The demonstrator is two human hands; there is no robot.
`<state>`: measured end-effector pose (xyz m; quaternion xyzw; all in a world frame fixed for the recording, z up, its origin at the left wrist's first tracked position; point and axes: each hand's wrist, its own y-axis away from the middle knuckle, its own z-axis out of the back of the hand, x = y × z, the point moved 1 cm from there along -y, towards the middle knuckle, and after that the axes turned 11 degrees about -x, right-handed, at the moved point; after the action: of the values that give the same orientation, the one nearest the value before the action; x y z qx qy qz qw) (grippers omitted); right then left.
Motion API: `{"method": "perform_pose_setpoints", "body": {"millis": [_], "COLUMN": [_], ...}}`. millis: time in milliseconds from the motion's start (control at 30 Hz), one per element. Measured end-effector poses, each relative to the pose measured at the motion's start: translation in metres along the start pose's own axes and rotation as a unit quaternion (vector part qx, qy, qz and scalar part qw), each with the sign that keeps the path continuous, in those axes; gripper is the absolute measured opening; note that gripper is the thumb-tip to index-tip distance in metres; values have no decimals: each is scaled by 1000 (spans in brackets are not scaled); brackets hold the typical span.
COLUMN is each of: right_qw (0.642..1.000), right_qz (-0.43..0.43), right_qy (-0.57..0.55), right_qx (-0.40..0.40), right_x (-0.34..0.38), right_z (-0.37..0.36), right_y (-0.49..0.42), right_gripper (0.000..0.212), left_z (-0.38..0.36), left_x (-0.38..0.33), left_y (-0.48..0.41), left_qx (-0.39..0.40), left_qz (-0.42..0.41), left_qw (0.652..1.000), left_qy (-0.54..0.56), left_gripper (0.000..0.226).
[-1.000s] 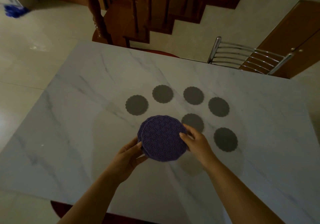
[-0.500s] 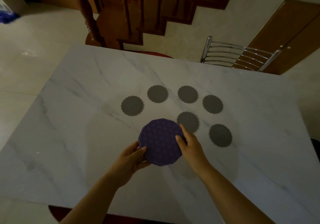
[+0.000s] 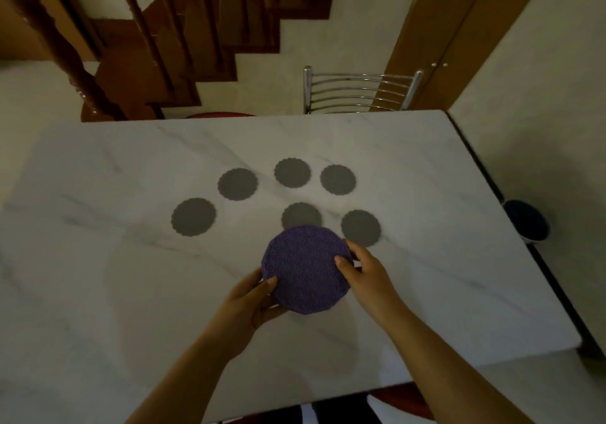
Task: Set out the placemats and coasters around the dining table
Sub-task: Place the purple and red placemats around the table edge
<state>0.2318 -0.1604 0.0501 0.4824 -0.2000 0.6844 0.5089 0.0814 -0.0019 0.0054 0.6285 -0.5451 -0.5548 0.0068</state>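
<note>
A stack of purple patterned round placemats (image 3: 306, 269) is held just above the white marble dining table (image 3: 98, 227), near its middle. My left hand (image 3: 252, 302) grips the stack's lower left edge, and my right hand (image 3: 364, 273) grips its right edge. Several grey scalloped coasters lie in a loose ring beyond the stack, among them one at the left (image 3: 193, 217), one at the back (image 3: 292, 173) and one at the right (image 3: 360, 228). The stack partly covers the nearest coaster (image 3: 300, 215).
A metal slat-back chair (image 3: 360, 91) stands at the table's far side, with a red seat (image 3: 219, 115) to its left. A wooden staircase (image 3: 147, 46) rises behind. A dark bucket (image 3: 528, 222) sits on the floor to the right of the table.
My view has swung to the right, so the table's right edge and the bucket now show. Both hands still hold the purple stack, slightly closer to the coasters.
</note>
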Motion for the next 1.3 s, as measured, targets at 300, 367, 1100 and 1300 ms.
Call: {"method": "perform_pose_setpoints", "body": {"millis": [300,367,1100,1300], "right_qw": [999,999,997,996], "right_qz": [9,22,41,-8], "right_qy": [-35,-35,-56,-83], "right_qx": [-23,-16,15,3], "right_x": [-25,-33,-106,-111], "right_z": [80,105,305,313], "right_y": [1,-3,-25,-25], "right_gripper": [33,34,29,15], "left_z": [-82,-105,-286,-291], "left_x": [17,28,161,164], "left_y": [13,14,42,43], "left_qx": [25,20,-23,-39], "left_qz": [-33,-47,-92,-91], "left_qw": [998,998,992,993], "left_qy": [-43,-43,77,66], "left_gripper": [43,41,34,37]}}
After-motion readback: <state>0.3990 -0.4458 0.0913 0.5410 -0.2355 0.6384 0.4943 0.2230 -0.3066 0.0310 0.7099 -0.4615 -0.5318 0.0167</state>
